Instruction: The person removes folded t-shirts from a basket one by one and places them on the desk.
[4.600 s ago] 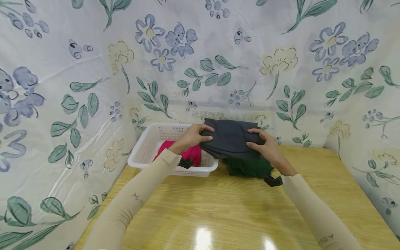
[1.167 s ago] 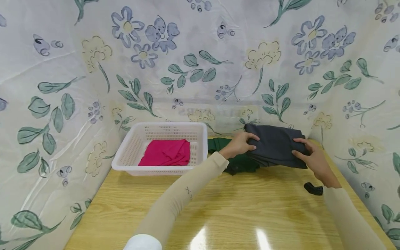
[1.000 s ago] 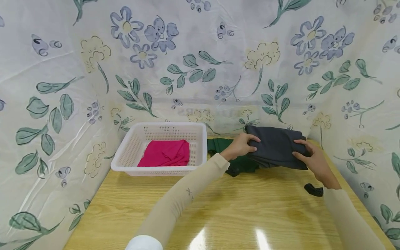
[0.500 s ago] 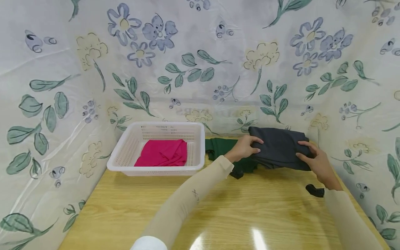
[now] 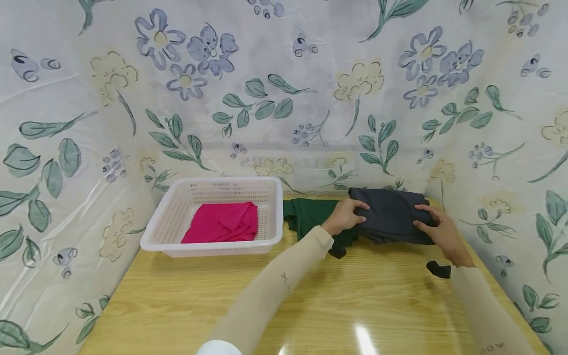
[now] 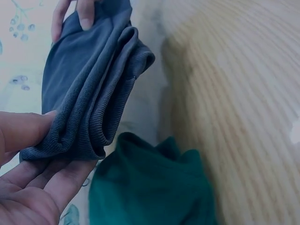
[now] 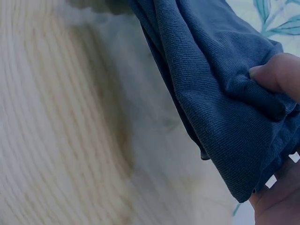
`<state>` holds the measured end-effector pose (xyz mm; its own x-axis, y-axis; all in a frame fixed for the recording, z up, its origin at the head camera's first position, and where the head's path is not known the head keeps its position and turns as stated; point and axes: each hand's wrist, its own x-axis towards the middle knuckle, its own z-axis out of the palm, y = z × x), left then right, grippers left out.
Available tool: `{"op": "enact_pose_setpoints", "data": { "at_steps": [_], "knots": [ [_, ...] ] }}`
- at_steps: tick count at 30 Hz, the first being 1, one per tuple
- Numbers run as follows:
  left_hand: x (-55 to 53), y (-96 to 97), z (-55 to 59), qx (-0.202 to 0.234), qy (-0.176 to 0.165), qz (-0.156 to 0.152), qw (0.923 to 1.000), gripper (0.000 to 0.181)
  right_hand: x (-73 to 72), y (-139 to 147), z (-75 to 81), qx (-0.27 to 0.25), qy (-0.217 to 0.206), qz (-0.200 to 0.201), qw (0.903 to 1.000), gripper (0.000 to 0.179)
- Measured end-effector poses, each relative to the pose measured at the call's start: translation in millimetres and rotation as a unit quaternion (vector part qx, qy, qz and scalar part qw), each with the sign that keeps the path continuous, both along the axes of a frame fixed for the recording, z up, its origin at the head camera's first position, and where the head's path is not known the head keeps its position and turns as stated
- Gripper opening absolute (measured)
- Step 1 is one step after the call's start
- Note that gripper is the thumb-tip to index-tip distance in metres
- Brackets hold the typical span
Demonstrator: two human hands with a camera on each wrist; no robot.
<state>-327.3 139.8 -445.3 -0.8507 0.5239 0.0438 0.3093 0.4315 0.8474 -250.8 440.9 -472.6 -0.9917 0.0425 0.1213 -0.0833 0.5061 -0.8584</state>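
A folded dark grey garment (image 5: pixel 390 214) with ribbed edges is held between both hands at the table's back right. My left hand (image 5: pixel 346 216) pinches its left end; in the left wrist view the thumb lies on top and the fingers underneath. The right hand (image 5: pixel 443 234) grips the other end, its thumb (image 7: pixel 276 77) pressing into the fabric in the right wrist view. A green cloth (image 5: pixel 310 214) lies on the table to the garment's left, partly hidden by my left hand and sleeve. Whether the garment's lower edge touches the table I cannot tell.
A white perforated plastic basket (image 5: pixel 277 236) stands at the back left, with a folded pink cloth (image 5: pixel 222 223) inside. Floral fabric (image 5: pixel 275 98) hangs behind and at both sides of the wooden table (image 5: pixel 284 305). Black wrist devices sit under both wrists.
Both hands have carried the grey garment rightward, from beside the basket and over the green cloth to the table's right side. Over the last half second it has come slightly lower.
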Motion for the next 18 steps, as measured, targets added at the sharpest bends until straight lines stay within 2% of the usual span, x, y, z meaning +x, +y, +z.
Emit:
{"op": "enact_pose_setpoints", "data": {
  "at_steps": [5,12,18],
  "knots": [
    [1.0,6.4,-8.6,0.002,-0.023,0.013,0.9997,0.033,-1.8,2,-7.3,-0.005,-0.014,-0.003,0.9999,0.059],
    [2.5,11.1,-15.4,-0.007,-0.022,0.028,0.9993,0.033,-5.6,-1,-12.5,-0.005,-0.037,-0.007,0.9993,0.059],
    [8.4,19.3,-16.3,-0.022,-0.028,0.012,0.9993,0.035,-5.6,2,-16.9,0.015,-0.056,-0.009,0.9983,0.059]
  ]
}}
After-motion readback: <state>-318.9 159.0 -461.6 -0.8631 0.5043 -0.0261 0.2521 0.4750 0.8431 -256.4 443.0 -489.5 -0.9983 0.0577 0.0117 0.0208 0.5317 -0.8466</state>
